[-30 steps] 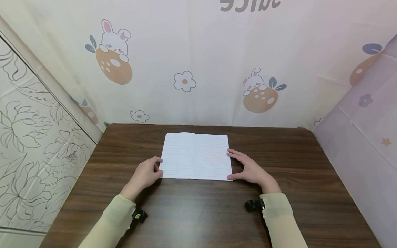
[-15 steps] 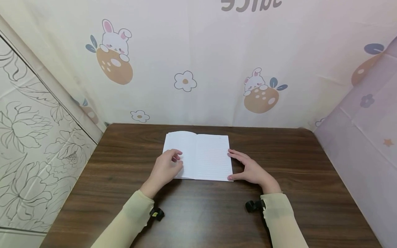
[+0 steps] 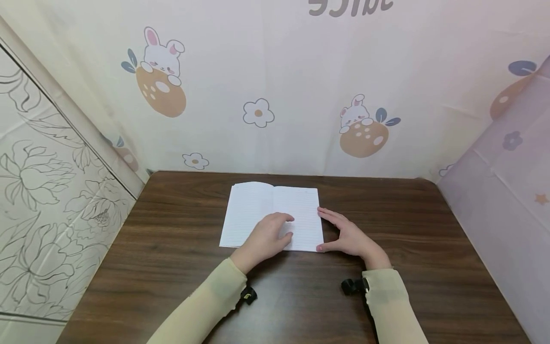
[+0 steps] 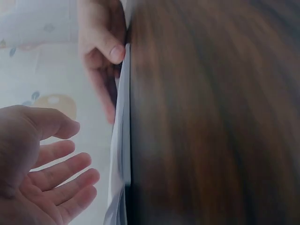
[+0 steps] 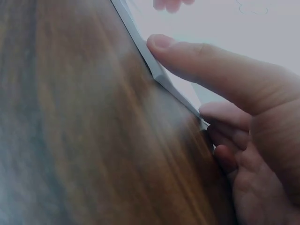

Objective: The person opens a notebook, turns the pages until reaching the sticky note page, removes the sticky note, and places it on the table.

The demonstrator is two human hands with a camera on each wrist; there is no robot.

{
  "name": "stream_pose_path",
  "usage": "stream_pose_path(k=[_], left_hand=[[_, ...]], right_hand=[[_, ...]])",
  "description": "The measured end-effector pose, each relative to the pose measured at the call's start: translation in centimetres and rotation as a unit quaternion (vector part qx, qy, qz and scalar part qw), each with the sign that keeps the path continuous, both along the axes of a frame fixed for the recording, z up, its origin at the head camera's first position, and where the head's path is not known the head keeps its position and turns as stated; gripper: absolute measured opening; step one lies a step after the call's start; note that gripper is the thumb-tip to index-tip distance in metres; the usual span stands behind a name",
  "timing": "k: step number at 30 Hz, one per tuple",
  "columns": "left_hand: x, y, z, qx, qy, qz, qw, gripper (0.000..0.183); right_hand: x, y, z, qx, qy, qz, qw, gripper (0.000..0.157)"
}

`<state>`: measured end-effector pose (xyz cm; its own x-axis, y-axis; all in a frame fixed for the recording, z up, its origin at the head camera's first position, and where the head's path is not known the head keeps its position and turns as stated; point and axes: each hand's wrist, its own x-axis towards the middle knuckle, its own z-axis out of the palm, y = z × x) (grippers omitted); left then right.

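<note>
An open lined notebook (image 3: pixel 272 215) lies flat on the dark wooden desk (image 3: pixel 172 267), toward its far edge, near the bunny-print backdrop (image 3: pixel 301 86). It looks thin, light and floppy: soft paper that would likely bend or crease if lifted by one corner, so the spine fold or both outer edges seem the safest hold. The left hand (image 3: pixel 266 236) rests over the notebook's near middle, fingers relaxed and gripping nothing. The right hand (image 3: pixel 350 236) braces the notebook's right edge, thumb at the near corner, fingers straight against the page edges.
</note>
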<state>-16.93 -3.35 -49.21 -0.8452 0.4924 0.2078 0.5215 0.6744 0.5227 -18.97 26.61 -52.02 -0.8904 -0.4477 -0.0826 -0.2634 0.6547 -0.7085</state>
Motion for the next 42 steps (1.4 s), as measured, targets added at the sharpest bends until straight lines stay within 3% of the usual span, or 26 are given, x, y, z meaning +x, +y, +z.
stream_pose_path(k=[7,15,42], left_hand=[[0.0,2.2,-0.1,-0.021,-0.026,-0.027,0.9991,0.039],[-0.2,3.3,0.0,-0.051,-0.043,-0.049,0.9966,0.043],[0.2,3.0,-0.1,-0.075,-0.039,-0.079,0.9933,0.047]], right_hand=[[0.0,0.0,0.1,-0.007,0.005,0.007,1.0,0.108],[0.0,0.1,0.0,-0.02,0.009,0.013,1.0,0.098],[-0.1,-0.2,-0.3,-0.015,0.019,0.007,1.0,0.088]])
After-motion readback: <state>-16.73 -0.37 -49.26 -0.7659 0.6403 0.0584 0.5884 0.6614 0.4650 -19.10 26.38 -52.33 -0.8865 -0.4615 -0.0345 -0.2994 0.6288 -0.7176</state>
